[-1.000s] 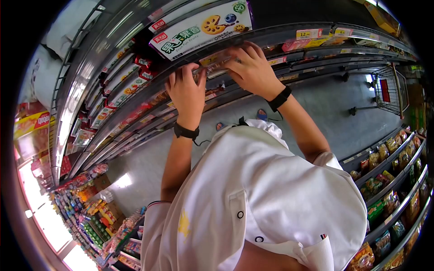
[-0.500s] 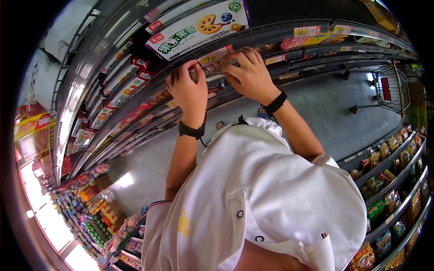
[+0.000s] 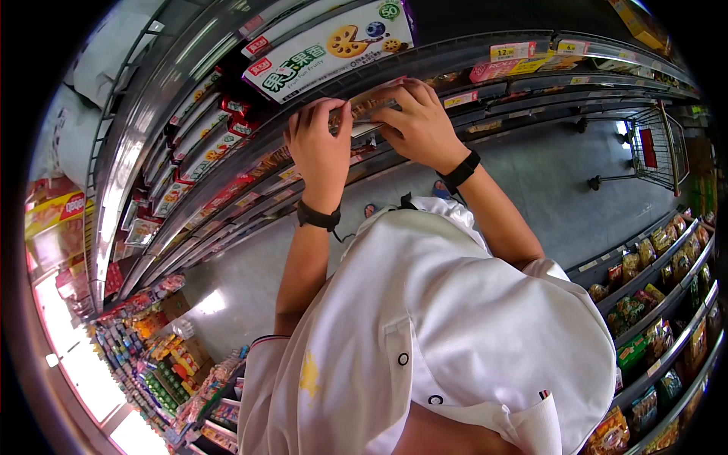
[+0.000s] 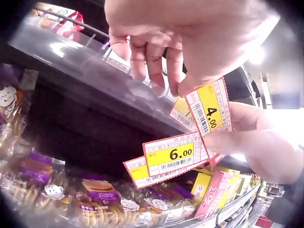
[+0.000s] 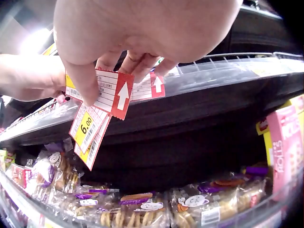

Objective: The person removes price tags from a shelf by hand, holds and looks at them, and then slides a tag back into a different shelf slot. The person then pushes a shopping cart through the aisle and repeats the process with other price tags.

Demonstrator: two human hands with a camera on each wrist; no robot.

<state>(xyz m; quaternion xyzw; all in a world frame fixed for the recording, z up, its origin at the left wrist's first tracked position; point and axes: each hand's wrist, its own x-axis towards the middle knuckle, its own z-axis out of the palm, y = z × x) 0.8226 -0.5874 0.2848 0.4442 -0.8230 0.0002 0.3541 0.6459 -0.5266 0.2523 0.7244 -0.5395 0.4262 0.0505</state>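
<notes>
My right hand pinches a small bunch of price tags between thumb and fingers. In the left wrist view a "6.00" tag and a "4.00" tag fan out, yellow and white with red edges. My left hand is at the shelf's front edge to the left, fingers bent down against the clear label strip; I cannot tell whether they pinch it. Its thumb tip is hidden near the top of the "4.00" tag. Another tag, with a white arrow on red, shows behind the right fingers.
A white biscuit box stands on the shelf above the hands. Clear packets of round biscuits line the shelf below, beside a pink "ROLLS" box. Behind on the right are a shopping cart and shelves of bagged goods.
Both hands stay at the shelf edge, shifting slightly. The yellow and red tag visible between them half a second ago no longer shows there; my left fingers have come up closer to the strip.
</notes>
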